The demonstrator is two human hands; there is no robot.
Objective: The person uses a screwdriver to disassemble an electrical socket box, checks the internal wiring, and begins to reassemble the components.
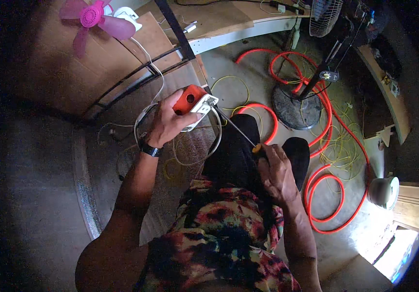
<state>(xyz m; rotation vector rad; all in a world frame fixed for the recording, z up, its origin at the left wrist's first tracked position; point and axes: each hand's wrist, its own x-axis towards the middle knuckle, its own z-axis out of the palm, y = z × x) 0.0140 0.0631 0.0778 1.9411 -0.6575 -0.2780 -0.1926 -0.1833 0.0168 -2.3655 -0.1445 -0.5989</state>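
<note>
My left hand point(168, 124) grips a small box-shaped electrical part point(195, 101), red on top and white on the side, held above my lap. A white cable point(216, 141) loops down from it. My right hand point(275, 170) is closed around the yellow handle of a long thin screwdriver point(233, 127). Its metal shaft runs up and left, and the tip touches the white side of the box. A black watch sits on my left wrist. I am seated, with black trousers and a patterned shirt below the hands.
A pink fan blade point(92, 19) lies on a wooden board at top left. Orange hose point(326, 146) and thin yellow wire point(345, 146) coil over the concrete floor at right, around a standing fan's round base point(297, 107). A wooden bench point(384, 92) stands at far right.
</note>
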